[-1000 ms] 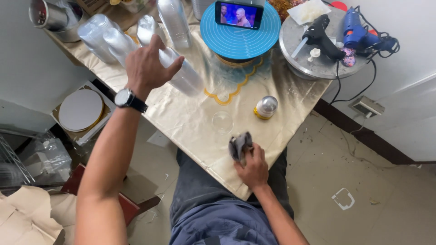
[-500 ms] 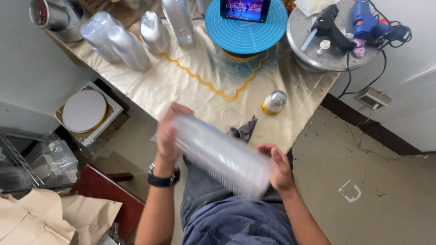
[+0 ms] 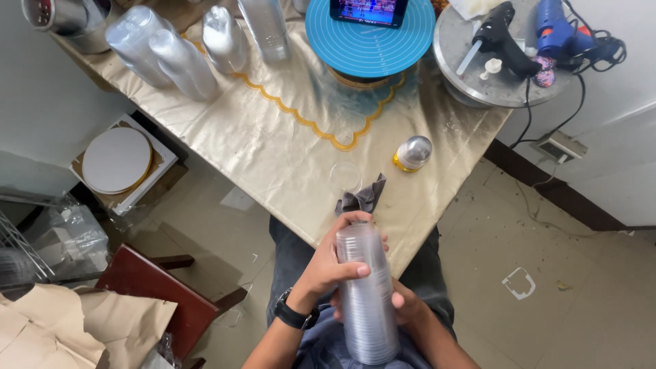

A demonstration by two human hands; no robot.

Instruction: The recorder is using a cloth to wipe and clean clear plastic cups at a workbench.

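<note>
I hold a long stack of clear plastic cups [image 3: 367,301] upright over my lap. My left hand [image 3: 335,256], with a black watch on its wrist, grips the top of the stack. Lower down, my right hand [image 3: 404,304] wraps around the stack from behind. On the beige cloth-covered table [image 3: 273,143], just beyond the stack, lie a single clear cup [image 3: 346,176] and a crumpled grey cloth [image 3: 363,198].
More sleeves of clear cups [image 3: 164,55] lie at the table's far left. A blue turntable [image 3: 370,41] carries a phone. Glue guns [image 3: 506,34] rest on a round metal tray. A small domed jar [image 3: 413,153] sits near the table's right edge. Cake boards [image 3: 116,160] lie on the floor.
My left hand took a sleeve of cups from the far table and brought it to my lap. My right hand let go of the grey cloth and now holds the stack, which has turned upright.
</note>
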